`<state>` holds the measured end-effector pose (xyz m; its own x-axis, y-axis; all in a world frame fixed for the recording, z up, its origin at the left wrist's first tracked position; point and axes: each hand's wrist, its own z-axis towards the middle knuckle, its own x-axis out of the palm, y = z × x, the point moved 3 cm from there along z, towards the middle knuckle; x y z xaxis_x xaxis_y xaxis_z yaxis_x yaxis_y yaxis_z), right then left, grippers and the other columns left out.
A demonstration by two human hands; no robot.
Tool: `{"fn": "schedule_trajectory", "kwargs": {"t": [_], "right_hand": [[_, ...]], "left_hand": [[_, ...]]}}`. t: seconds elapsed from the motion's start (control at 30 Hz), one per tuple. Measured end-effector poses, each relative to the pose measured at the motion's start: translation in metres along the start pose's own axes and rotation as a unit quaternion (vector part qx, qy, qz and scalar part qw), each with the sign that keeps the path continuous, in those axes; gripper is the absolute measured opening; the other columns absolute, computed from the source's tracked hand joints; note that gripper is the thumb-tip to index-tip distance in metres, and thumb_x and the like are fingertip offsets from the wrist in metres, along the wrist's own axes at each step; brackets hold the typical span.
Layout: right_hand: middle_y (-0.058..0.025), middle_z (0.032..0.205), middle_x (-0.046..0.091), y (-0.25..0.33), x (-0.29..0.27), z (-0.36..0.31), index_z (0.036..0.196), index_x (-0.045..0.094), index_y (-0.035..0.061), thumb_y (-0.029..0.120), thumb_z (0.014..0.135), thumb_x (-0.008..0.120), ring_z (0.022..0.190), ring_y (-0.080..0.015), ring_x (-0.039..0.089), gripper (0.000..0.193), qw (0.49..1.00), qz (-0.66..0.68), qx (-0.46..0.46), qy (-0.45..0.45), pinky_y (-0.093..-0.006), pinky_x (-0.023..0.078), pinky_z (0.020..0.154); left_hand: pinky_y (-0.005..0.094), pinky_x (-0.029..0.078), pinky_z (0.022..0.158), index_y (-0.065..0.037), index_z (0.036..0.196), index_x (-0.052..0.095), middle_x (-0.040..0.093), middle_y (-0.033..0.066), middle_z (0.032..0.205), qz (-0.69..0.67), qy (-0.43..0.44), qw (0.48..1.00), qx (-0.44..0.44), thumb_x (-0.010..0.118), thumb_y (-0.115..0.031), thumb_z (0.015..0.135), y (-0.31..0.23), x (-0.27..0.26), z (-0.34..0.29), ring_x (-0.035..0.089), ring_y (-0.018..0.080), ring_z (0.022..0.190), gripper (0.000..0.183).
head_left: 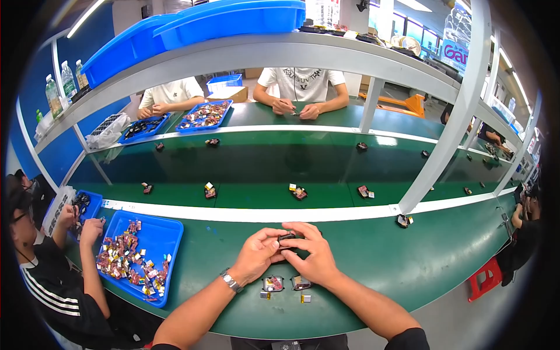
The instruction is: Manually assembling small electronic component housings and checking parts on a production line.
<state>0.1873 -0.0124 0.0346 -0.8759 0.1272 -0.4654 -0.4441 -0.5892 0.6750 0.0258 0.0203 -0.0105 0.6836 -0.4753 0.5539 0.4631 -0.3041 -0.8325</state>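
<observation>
You had left hand (255, 254) and right hand (314, 255) curled closed on black casing (286, 237); steady left hold, light right fingertip pressure probably served best.

Bright overhead tubes (86, 18) — edges bowed, blackened.

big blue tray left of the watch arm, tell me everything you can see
The blue tray is shallow and looks like plastic, with rounded corners and a raised rim. It lies flat on the green table, near its edge. Small red, white and yellow parts lie heaped in it, leaving its far right bare. Whether the co-worker's hand touches it is unclear.
</observation>
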Motion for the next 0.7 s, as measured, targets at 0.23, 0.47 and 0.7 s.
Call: {"fn": "schedule_trajectory", "kwargs": {"t": [0.23,0.47,0.7], "right_hand": [[-0.0104,0.127,0.062,0.008,-0.005,0.004,0.100,0.071,0.0069,0.005,0.077,0.075,0.119,-0.0296,0.055,0.023,0.999,-0.005,-0.033,0.006,-0.0389,0.046,0.098],[-0.0077,0.098,0.062,0.009,-0.009,0.006,0.093,0.068,0.0059,-0.004,0.070,0.075,0.091,-0.0251,0.061,0.026,0.986,-0.083,-0.131,-0.062,-0.0324,0.053,0.070],[-0.0054,0.096,0.062,0.019,-0.005,0.005,0.093,0.068,0.0057,0.002,0.071,0.073,0.089,-0.0241,0.061,0.023,0.978,-0.152,-0.138,-0.038,-0.0335,0.052,0.074]], "left_hand": [[0.0350,0.054,0.095,0.000,0.127,0.050,0.060,0.0113,0.123,0.017,-0.026,0.999,0.014,0.050,-0.012,0.102,-0.006,0.013,-0.005,0.061,0.0186,0.112,0.028],[0.0348,0.054,0.095,-0.001,0.130,0.048,0.060,0.0104,0.122,0.000,-0.030,1.000,0.007,0.048,-0.012,0.103,-0.004,0.010,-0.001,0.061,0.0172,0.110,0.029],[0.0364,0.053,0.096,-0.001,0.129,0.049,0.061,0.0095,0.120,-0.010,-0.042,0.999,-0.005,0.048,-0.007,0.101,-0.002,0.007,-0.003,0.061,0.0175,0.110,0.029]]}}
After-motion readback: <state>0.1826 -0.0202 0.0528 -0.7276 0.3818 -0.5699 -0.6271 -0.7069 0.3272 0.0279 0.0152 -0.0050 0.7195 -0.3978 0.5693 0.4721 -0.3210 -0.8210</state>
